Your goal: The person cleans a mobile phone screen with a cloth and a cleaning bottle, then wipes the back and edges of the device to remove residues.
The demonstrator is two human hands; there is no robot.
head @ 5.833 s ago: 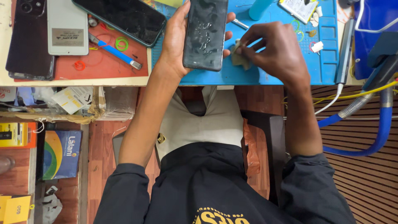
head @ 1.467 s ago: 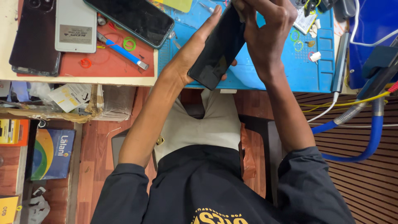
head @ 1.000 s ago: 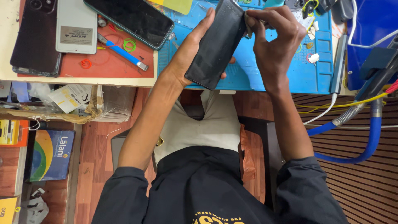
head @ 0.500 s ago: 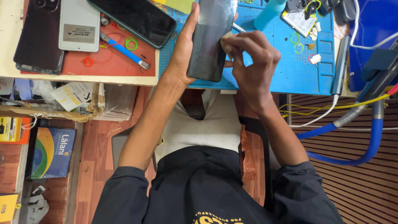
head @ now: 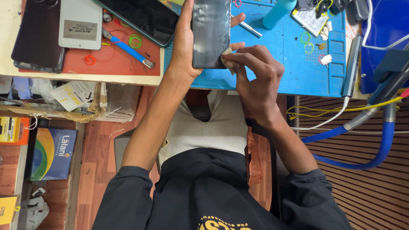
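Over the blue mat (head: pixel 272 64), the left hand (head: pixel 184 47) grips a thin, rigid, slick, breakable dark glass phone (head: pixel 210 32) by its edges; the right hand (head: pixel 255 72) pinches a small pale cloth (head: pixel 225 54).

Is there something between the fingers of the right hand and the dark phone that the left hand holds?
Yes. A small pale pad sits pinched under the right hand fingertips, pressed against the lower right edge of the dark phone, which the left hand grips.
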